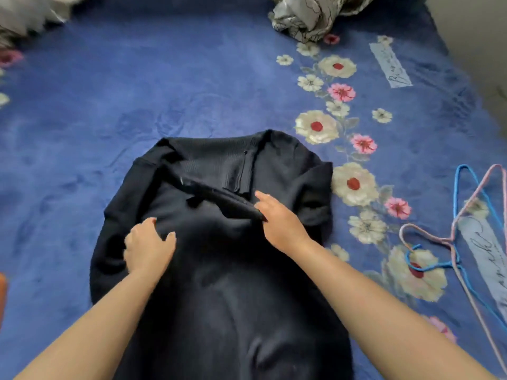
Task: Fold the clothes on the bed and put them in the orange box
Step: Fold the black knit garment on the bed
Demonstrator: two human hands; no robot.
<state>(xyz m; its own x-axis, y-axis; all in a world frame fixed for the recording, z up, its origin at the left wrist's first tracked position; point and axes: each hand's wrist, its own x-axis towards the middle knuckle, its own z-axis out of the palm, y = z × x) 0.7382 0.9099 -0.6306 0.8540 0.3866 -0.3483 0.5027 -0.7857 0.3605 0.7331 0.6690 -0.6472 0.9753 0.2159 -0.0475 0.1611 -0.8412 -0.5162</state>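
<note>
Resting on the black garment (pixel 219 270), the left hand (pixel 148 246) lies with fingers loosely spread, gripping nothing. The right hand (pixel 277 218) pinches a folded strip of the same garment near its collar. The garment lies spread flat at the middle of the bed (pixel 137 91), over a blue floral blanket. Blue and pink hangers (pixel 463 237) lie well apart at the right. A patterned cloth (pixel 304 15) sits bunched at the far edge.
</note>
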